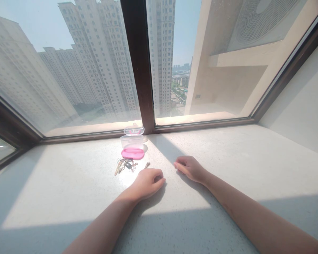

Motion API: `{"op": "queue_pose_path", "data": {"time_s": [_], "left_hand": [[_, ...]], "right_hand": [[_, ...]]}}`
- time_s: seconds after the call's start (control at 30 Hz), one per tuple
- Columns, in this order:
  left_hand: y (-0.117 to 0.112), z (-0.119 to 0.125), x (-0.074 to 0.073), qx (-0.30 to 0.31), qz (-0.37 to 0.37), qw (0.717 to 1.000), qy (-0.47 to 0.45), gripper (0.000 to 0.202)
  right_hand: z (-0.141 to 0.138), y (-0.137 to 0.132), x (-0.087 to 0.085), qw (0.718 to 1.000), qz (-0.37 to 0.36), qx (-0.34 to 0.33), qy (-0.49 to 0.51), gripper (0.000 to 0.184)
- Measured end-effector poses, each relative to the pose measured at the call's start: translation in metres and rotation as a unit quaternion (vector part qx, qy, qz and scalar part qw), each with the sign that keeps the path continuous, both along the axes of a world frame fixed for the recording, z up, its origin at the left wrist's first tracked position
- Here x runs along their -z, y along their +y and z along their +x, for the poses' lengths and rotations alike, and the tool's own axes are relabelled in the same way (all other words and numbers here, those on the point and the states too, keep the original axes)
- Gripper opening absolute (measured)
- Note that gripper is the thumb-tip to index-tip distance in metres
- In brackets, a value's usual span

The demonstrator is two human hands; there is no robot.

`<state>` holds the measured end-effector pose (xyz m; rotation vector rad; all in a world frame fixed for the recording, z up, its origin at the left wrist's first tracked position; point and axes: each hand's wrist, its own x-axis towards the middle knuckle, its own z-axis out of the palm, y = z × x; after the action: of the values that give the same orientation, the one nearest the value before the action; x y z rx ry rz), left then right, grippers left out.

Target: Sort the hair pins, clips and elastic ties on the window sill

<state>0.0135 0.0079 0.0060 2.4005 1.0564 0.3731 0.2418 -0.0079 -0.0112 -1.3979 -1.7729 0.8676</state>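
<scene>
My left hand (149, 182) rests on the pale windowsill (76, 187), its fingers loosely curled with nothing visible in them. To its right and slightly farther off, my right hand (189, 168) lies curled in the same way, apart from the left one. A small dark-tipped item (147, 165) lies just behind my left hand. Beyond that hand, to the left, a bunch of keys (125, 165) with rings and a dark tag is spread on the sill. Behind the keys stands a clear plastic case (132, 142) with a pink part (133, 153) in front and a clear oval lid (134, 131) at the back.
A dark brown window frame (141, 70) runs along the back of the sill, with a thick upright bar in the middle. A white wall (299, 95) bounds the right side. Tall buildings (100, 56) and an outdoor fan unit (265, 21) show through the glass.
</scene>
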Motion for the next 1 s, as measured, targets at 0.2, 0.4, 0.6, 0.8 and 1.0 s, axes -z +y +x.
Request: {"op": "queue_pose_path", "data": {"time_s": [0.2, 0.4, 0.6, 0.8, 1.0], "left_hand": [[-0.0003, 0.0004, -0.0011, 0.000, -0.001, 1.000, -0.002, 0.019], [0.0000, 0.0004, -0.0013, 0.000, -0.002, 1.000, 0.000, 0.019], [0.0014, 0.0004, 0.0002, 0.003, 0.002, 1.000, 0.000, 0.018], [0.0014, -0.0004, 0.0021, 0.005, 0.010, 1.000, -0.003, 0.018], [0.0015, -0.0007, 0.0023, 0.008, 0.015, 1.000, -0.005, 0.018]], "right_hand": [[-0.0002, 0.0002, 0.0003, 1.000, -0.001, -0.001, 0.000, 0.031], [0.0005, 0.0005, 0.0024, 1.000, 0.003, -0.001, -0.007, 0.031], [0.0004, 0.0006, 0.0016, 1.000, 0.006, -0.002, -0.008, 0.031], [0.0000, 0.0002, 0.0004, 1.000, 0.006, 0.001, -0.008, 0.031], [0.0000, 0.0001, -0.0005, 1.000, 0.004, 0.000, -0.008, 0.031]]}}
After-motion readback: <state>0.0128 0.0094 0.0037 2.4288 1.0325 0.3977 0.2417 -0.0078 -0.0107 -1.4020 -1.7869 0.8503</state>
